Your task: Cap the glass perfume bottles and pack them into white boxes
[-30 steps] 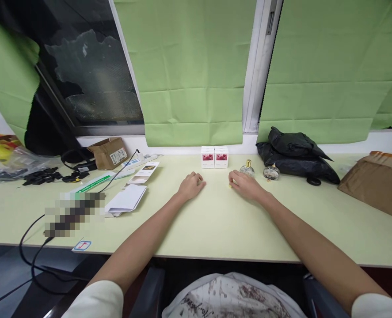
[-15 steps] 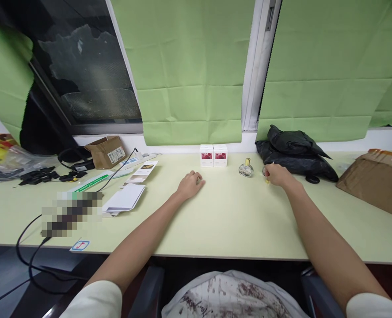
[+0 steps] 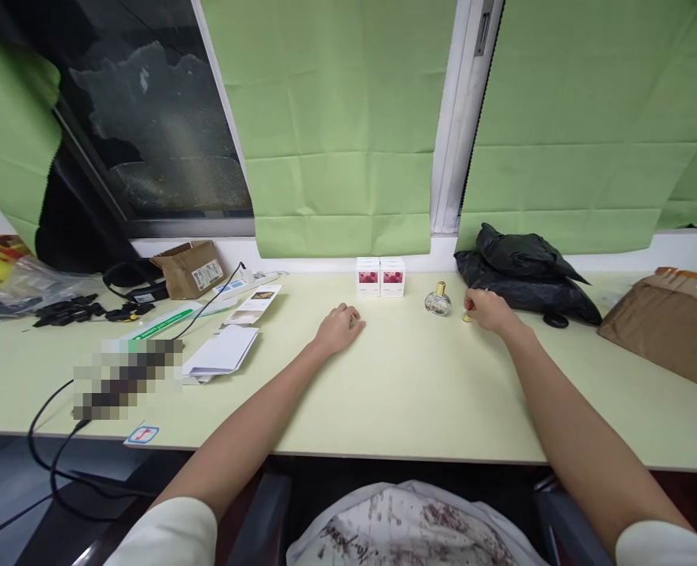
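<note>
My left hand (image 3: pixel 339 328) rests on the pale green table (image 3: pixel 395 393) with its fingers curled and nothing in it, just in front of two small white boxes with pink labels (image 3: pixel 380 277). My right hand (image 3: pixel 486 309) lies further right, fingers closed, and a small gold cap (image 3: pixel 467 318) peeks out at its fingertips. A round glass perfume bottle with a gold top (image 3: pixel 438 301) stands just left of that hand, apart from it. The second glass bottle is hidden behind my right hand.
A black plastic bag (image 3: pixel 525 275) lies behind my right hand, and a brown parcel (image 3: pixel 666 322) sits at the far right. On the left are white envelopes (image 3: pixel 221 354), a small cardboard box (image 3: pixel 190 269), black cables (image 3: pixel 59 440) and black parts (image 3: pixel 65 310).
My right hand moved right from in front of the white boxes, past the gold-topped bottle, to where the second bottle stood, and now covers it. My left hand stayed still.
</note>
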Action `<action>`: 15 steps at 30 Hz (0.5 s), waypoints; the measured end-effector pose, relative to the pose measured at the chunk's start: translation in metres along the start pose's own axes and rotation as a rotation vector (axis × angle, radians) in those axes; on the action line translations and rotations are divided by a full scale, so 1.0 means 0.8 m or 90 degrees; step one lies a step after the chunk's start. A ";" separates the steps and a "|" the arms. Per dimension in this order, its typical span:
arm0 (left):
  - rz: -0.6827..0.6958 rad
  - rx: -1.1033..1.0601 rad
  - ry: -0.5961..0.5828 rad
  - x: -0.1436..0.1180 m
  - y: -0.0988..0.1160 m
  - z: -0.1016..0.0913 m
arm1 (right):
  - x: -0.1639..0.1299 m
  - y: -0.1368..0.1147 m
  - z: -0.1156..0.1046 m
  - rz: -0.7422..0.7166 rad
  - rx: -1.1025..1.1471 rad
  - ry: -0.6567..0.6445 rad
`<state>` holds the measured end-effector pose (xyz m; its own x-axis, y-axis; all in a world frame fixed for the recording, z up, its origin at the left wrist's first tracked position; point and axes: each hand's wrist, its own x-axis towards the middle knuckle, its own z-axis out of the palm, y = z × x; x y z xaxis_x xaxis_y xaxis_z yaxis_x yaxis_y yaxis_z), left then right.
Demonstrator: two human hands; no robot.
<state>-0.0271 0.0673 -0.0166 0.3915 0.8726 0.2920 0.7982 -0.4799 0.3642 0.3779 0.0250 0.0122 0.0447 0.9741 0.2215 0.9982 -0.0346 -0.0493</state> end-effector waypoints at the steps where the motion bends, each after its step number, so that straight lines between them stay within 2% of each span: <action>1: 0.001 0.001 0.001 0.000 0.000 0.000 | 0.001 0.000 0.002 -0.013 0.005 0.009; 6: 0.003 0.003 0.001 0.000 0.000 0.000 | 0.002 0.004 0.010 -0.037 0.004 0.045; 15: 0.004 -0.003 0.002 0.000 0.002 -0.001 | -0.003 0.008 0.006 -0.030 -0.017 0.041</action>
<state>-0.0265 0.0662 -0.0156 0.3947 0.8697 0.2963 0.7941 -0.4851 0.3660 0.3839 0.0231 0.0069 -0.0001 0.9586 0.2849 0.9999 0.0035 -0.0112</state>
